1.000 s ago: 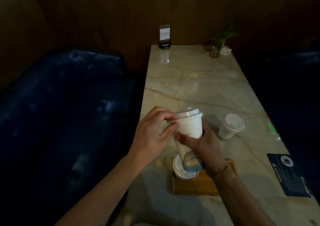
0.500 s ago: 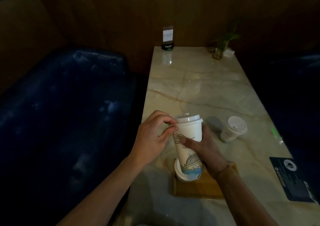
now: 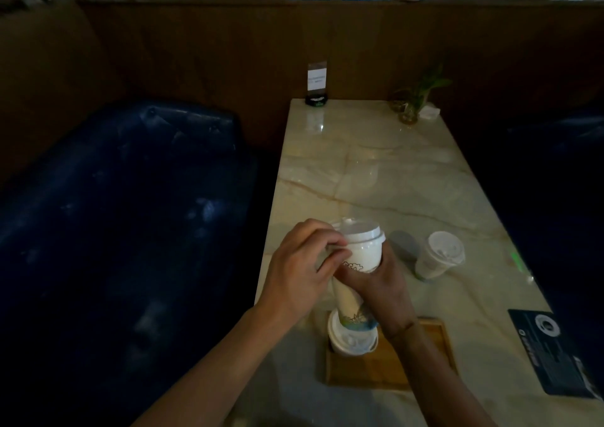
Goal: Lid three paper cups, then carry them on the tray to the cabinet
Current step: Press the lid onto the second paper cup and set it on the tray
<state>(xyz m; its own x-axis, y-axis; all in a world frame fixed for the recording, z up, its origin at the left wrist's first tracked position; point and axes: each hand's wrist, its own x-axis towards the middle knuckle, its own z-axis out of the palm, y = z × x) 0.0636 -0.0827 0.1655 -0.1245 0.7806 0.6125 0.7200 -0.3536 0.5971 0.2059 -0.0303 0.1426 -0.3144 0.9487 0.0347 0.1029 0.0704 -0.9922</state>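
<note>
Your right hand [image 3: 380, 291] is wrapped around the middle of a tall paper cup [image 3: 356, 279], fingers curled round its wall, and holds it tilted above the table with its base over the tray. Your left hand [image 3: 302, 268] is curled at the cup's top edge, its fingertips [image 3: 336, 242] pinching the rim of the white lid [image 3: 361, 230] that sits on the cup. The lid looks slightly askew; you cannot tell from here whether it is fully seated all round.

The wooden tray [image 3: 431, 354] lies on the marble table [image 3: 376, 171] near its front edge. One lidded cup [image 3: 351, 340] stands in the tray's left corner, right under the base of the cup you hold. What is inside any of the cups is hidden by the lids. A second lidded cup [image 3: 438, 256] stands on the bare table, off the tray, to the right of your hands.

The held cup carries a line drawing and a band of blue near its base, plus some outlined lettering under the rim that is too small and dim to read. A dark card [image 3: 555, 351] with a round white emblem lies at the table's right edge; its text is not legible. At the far end stand a small sign holder [image 3: 317, 82] with unreadable print and a little plant in a glass [image 3: 411, 106]. A dark blue seat [image 3: 124, 214] runs along the left.
</note>
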